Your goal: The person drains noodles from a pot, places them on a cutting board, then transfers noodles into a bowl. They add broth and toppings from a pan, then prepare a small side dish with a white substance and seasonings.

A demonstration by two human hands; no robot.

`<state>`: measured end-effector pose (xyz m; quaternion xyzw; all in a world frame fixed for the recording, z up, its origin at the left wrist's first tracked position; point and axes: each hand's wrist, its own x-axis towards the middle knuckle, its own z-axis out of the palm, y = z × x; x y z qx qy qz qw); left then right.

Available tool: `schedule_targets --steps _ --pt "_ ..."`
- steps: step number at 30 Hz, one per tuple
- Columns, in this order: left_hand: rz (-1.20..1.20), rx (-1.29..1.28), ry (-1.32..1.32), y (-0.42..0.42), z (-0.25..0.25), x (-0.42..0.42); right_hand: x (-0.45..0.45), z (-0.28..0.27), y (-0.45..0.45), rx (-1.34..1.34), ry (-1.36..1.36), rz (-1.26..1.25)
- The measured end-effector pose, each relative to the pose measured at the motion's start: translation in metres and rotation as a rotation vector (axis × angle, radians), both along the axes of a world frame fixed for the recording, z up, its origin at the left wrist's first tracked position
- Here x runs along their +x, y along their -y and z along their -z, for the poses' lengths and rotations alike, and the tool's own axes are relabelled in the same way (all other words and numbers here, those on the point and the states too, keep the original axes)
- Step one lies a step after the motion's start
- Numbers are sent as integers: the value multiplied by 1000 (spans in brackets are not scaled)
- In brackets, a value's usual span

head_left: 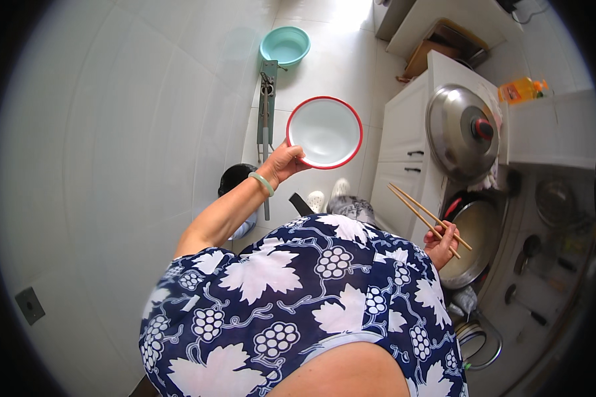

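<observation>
My left hand [284, 163] grips a white enamel bowl [325, 130] with a red rim, thumb over the edge. The bowl's inside faces me and shows nothing in it. A pair of wooden chopsticks [417, 211] is in my right hand [443, 244], tips pointing forward and slightly apart. Beside that hand, a wide metal pan [477, 235] holds something pale. My sleeve and hand hide part of its near side.
A large steel lid [452, 131] lies on the counter above white cabinets [402, 124]. An orange pump bottle [519, 90] stands farther back. On the floor are a turquoise basin [284, 43], a long green metal device [267, 104] and a black container [234, 178]. Utensils [529, 245] hang at right.
</observation>
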<state>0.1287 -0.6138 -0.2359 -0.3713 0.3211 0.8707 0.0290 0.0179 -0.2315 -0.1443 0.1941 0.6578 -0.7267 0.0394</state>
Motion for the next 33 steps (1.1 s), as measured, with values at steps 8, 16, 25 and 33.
schedule_targets --steps 8,16,25,33 --pt "-269 0 108 119 33 -79 -124 22 101 -18 78 -10" --pt "-399 86 193 231 84 -156 -245 19 204 -79 45 -136" --pt "-490 141 267 334 149 -248 -323 34 261 88 92 -93" --pt "-542 156 388 429 229 -282 -340 23 352 266 232 -69"
